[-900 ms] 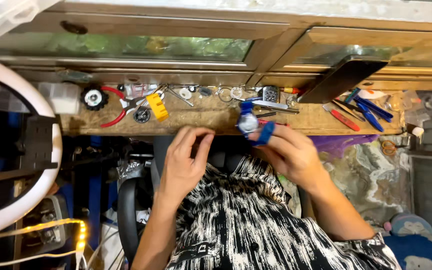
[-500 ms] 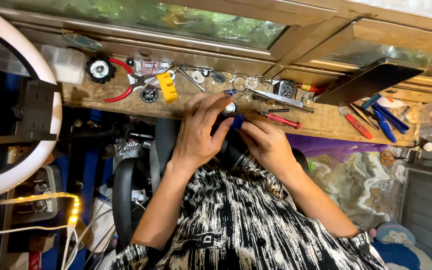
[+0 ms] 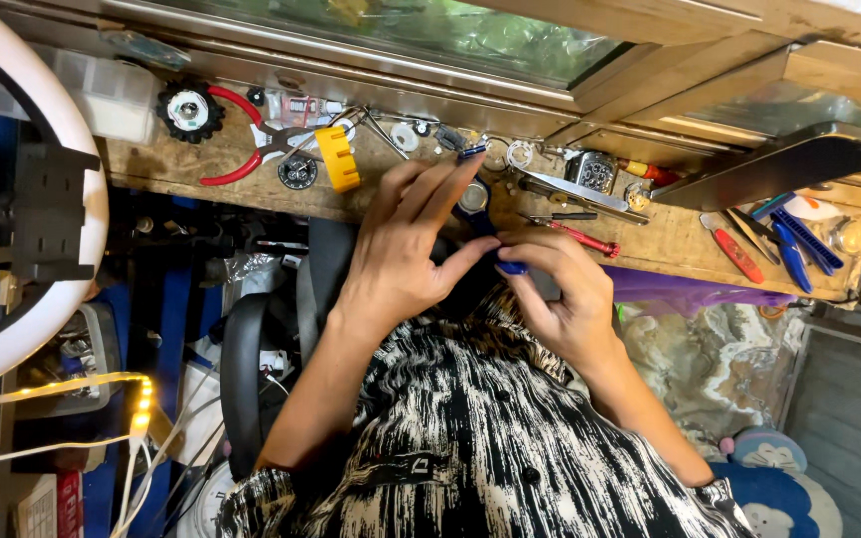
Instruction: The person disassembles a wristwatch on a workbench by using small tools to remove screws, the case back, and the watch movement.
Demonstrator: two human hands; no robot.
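A narrow wooden bench (image 3: 251, 189) under a window is strewn with tools: red pliers (image 3: 251, 159), a yellow block (image 3: 336, 159), blue tools (image 3: 794, 244). Both hands meet at its front edge; the left hand (image 3: 401, 249) and right hand (image 3: 560, 289) pinch a blue-strapped watch (image 3: 475, 199) between their fingertips.

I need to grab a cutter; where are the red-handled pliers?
Head view: the red-handled pliers lie on the wooden bench's left part, between the black gear wheel and the yellow block.
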